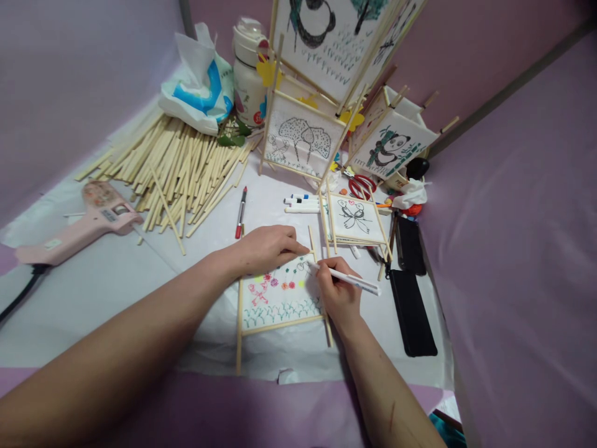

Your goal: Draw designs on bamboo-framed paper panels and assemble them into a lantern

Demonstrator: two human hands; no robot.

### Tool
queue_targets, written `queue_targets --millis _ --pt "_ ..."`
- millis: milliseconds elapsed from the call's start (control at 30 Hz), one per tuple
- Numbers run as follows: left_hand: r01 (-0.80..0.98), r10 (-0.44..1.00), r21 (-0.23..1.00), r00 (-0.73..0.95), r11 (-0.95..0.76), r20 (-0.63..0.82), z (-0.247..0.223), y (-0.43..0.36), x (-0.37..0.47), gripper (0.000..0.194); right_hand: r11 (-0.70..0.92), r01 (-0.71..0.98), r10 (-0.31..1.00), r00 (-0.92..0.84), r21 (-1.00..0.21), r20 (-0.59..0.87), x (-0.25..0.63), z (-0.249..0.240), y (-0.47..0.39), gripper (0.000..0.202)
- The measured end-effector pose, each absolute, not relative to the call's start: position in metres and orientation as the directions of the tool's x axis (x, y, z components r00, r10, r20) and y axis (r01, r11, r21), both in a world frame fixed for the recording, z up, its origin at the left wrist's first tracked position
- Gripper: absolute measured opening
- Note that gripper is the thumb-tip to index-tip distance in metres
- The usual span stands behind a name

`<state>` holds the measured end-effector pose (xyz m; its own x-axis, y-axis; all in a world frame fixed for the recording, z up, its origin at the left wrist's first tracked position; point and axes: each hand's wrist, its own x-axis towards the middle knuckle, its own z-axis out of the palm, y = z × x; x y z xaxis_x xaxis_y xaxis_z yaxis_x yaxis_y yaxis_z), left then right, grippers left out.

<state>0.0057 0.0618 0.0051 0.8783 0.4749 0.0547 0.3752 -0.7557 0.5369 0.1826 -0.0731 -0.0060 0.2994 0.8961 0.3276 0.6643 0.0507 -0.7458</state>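
Your right hand grips a white pen, its tip at the upper right of a stick-framed drawing before you. Your left hand, holding nothing visible, presses the far edge; keep that pressure steady and strokes light.

Tall panda-drawn frame ran off the top edge. Both forearms cut off by the bottom. Left hand hid the upper part of the flower drawing. Marks near the pen tip too small to tell.
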Motion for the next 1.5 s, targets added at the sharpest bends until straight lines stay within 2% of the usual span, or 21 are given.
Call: queue_targets --millis 200,1133,1500 --pt "0.384 0.481 0.54 0.876 -0.749 0.044 0.0061 0.0618 0.0056 0.031 0.045 0.696 0.887 0.303 -0.717 0.35 0.1821 -0.006 -0.0735 0.018" --pt "0.39 0.485 0.545 0.874 -0.742 0.035 0.0066 0.0612 0.0065 0.031 0.055 0.672 0.895 0.294 -0.739 0.334 0.1838 -0.0084 -0.0723 0.019" --pt "0.383 0.479 0.53 0.876 -0.757 0.051 0.0054 0.0617 0.0065 0.031 0.054 0.678 0.868 0.331 -0.733 0.37 0.1819 -0.008 -0.0726 0.019"
